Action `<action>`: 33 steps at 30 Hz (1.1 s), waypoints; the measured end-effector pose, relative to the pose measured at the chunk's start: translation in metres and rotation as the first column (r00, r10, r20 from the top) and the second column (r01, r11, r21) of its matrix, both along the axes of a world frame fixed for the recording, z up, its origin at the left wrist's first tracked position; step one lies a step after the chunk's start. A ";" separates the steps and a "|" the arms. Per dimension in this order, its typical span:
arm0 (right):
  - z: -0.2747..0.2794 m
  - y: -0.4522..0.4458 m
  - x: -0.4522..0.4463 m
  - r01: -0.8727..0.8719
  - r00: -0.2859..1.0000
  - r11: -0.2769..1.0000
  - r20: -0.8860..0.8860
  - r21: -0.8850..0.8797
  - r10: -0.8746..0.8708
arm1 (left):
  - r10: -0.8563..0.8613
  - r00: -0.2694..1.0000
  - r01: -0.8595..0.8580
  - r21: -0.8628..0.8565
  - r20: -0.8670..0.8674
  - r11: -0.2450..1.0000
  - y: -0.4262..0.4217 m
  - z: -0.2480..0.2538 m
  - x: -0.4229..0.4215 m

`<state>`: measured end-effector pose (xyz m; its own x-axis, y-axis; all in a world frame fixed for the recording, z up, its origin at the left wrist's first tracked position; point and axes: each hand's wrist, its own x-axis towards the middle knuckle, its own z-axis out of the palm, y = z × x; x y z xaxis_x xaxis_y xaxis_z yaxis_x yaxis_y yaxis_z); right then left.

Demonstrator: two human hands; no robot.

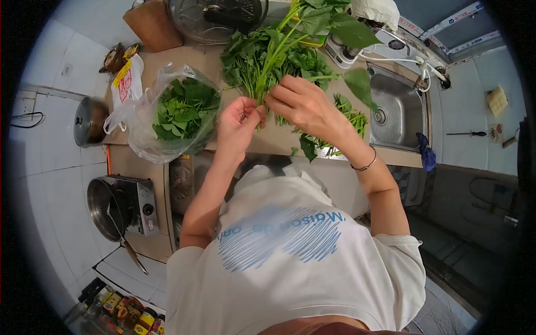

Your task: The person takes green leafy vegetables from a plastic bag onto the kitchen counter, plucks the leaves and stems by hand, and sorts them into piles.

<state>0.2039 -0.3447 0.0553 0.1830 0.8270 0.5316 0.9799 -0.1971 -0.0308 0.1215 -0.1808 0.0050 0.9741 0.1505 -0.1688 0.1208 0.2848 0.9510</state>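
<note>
My left hand [239, 118] pinches the lower ends of a bunch of leafy green stems [272, 58]. Close against it, my right hand [296, 100] has its fingers curled round the same stems from the right. The stems rise away from me, with broad leaves at the top. Behind them a pile of leafy greens [243, 58] lies on the counter. To the left, picked leaves [187, 109] fill a clear plastic bag [146, 131] that stands open. More stems [352, 120] lie beneath my right forearm near the counter's front edge.
A steel sink [396, 106] is at the right, with a blue cloth [426, 152] on its edge. At the left are a lidded pot [90, 120] and a frying pan [106, 206] on a portable stove [142, 204]. A glass lid [218, 17] stands at the back.
</note>
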 end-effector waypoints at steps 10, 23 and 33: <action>-0.031 -0.004 0.011 0.045 0.845 0.984 -0.532 0.171 0.054 | -0.081 0.997 0.081 0.056 0.002 0.995 0.003 -0.006 0.004; -0.067 0.003 0.007 0.298 0.332 0.899 -0.918 0.320 0.217 | -0.243 0.968 0.216 -0.298 -0.057 0.930 0.004 -0.001 0.017; -0.081 0.012 0.004 0.353 0.320 0.795 -0.862 0.493 0.392 | -0.199 0.979 0.173 -0.689 0.043 0.704 -0.001 -0.010 0.022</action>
<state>0.2081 -0.3331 -0.0257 0.8180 0.4839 0.3111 0.2167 0.2418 -0.9458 0.1439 -0.1819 -0.0050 0.9616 -0.2033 -0.1843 0.2696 0.8247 0.4972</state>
